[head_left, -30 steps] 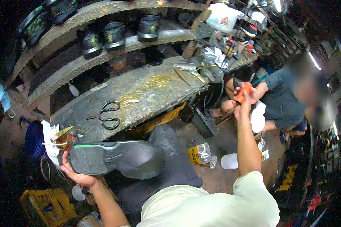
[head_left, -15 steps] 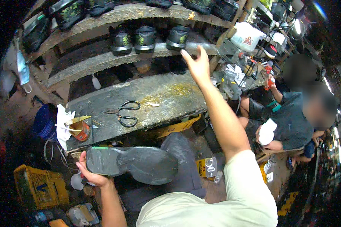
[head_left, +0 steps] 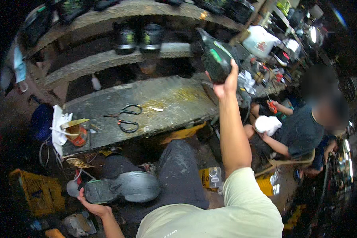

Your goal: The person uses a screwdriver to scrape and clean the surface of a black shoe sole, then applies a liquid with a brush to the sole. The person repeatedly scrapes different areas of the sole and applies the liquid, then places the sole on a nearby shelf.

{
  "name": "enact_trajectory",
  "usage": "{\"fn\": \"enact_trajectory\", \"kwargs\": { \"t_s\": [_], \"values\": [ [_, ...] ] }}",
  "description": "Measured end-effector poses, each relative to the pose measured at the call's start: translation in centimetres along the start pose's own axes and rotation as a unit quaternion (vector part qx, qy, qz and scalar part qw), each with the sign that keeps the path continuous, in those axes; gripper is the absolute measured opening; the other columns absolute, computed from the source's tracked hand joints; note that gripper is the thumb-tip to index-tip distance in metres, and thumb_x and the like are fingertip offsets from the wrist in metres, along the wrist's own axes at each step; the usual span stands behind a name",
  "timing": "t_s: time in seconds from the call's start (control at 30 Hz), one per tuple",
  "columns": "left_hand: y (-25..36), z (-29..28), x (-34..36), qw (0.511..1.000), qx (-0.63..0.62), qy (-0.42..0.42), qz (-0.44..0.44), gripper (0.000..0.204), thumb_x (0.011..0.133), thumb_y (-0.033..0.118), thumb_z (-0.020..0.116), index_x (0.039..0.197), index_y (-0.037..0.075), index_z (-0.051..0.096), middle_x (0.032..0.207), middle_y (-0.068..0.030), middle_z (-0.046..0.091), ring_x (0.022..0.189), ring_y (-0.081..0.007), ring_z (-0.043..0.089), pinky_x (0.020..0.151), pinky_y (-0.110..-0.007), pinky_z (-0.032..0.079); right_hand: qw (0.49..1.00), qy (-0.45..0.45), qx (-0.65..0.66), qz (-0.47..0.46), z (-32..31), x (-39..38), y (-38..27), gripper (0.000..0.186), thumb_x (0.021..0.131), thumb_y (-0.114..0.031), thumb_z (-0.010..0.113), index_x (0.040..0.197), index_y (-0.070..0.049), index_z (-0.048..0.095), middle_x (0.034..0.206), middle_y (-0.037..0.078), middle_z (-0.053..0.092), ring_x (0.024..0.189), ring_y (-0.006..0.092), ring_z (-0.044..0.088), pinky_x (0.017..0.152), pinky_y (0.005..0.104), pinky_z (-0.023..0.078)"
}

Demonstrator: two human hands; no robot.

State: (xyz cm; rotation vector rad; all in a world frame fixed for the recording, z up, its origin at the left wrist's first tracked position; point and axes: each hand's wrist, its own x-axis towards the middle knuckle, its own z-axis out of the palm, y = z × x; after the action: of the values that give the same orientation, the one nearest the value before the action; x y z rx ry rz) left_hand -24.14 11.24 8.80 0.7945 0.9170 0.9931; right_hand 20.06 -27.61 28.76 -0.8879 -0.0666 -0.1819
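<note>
From the rough grey shelf, a black, green-marked shoe has just been lifted, grasped by the fingers of the right hand; both hands are now occupied, a black, sole-up shoe being gripped over the lap by the left hand.

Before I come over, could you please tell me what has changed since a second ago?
The right hand has released the orange tool to the co-worker, swung leftward, and taken a black shoe from the lower shelf. The left hand has lowered but still holds the black sole; the scissors stay on the bench.
</note>
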Motion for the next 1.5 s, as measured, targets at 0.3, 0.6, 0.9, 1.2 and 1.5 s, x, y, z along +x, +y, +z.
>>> {"fn": "enact_trajectory", "kwargs": {
  "t_s": [0.3,0.6,0.9,1.2,1.5],
  "values": [
    [-2.3,2.0,2.7,0.993,0.090,-0.064,0.039,0.058,0.111,0.050,0.029,0.129,0.003,0.059,0.133,-0.0110,0.058,0.127,-0.0279,0.053,0.114,-0.044,0.038,0.916,-0.037,0.362,0.171,-6.1,-13.2,-3.4,0.067,0.099,-0.052,0.051,0.148,-0.007,0.049,0.153,0.025,0.048,0.136,0.0543,0.047,0.111,0.0628,0.046],
    [-2.1,0.7,1.9,0.992,0.078,-0.078,0.061,0.058,0.111,0.051,0.029,0.132,0.004,0.057,0.136,-0.0121,0.054,0.127,-0.0288,0.052,0.113,-0.044,0.039,0.879,-0.035,0.421,0.220,-5.5,-16.7,-2.6,0.066,0.099,-0.049,0.052,0.149,-0.006,0.048,0.154,0.027,0.045,0.139,0.0571,0.042,0.112,0.0634,0.045],
    [-2.1,0.9,2.0,0.993,0.087,-0.066,0.049,0.060,0.111,0.050,0.029,0.131,0.001,0.057,0.134,-0.0123,0.056,0.127,-0.0277,0.052,0.112,-0.043,0.039,0.877,-0.047,0.423,0.224,-4.9,-17.8,-2.7,0.065,0.099,-0.047,0.054,0.150,-0.007,0.048,0.156,0.026,0.044,0.139,0.0567,0.041,0.113,0.0627,0.044],
    [-2.2,0.5,2.1,0.992,0.072,-0.083,0.063,0.062,0.111,0.051,0.027,0.130,0.000,0.057,0.132,-0.0131,0.056,0.125,-0.0273,0.053,0.111,-0.042,0.039,0.879,-0.020,0.417,0.229,-5.2,-18.3,-2.3,0.067,0.096,-0.047,0.059,0.149,-0.008,0.049,0.157,0.025,0.043,0.140,0.0568,0.040,0.113,0.0628,0.044],
    [-2.3,0.2,2.3,0.994,0.068,-0.071,0.052,0.061,0.111,0.051,0.028,0.131,0.001,0.057,0.132,-0.0129,0.056,0.125,-0.0275,0.054,0.111,-0.043,0.040,0.885,-0.043,0.408,0.221,-5.9,-19.1,-1.5,0.061,0.100,-0.041,0.058,0.147,-0.003,0.050,0.154,0.026,0.046,0.142,0.0516,0.041,0.115,0.0580,0.045]
  ]
}}
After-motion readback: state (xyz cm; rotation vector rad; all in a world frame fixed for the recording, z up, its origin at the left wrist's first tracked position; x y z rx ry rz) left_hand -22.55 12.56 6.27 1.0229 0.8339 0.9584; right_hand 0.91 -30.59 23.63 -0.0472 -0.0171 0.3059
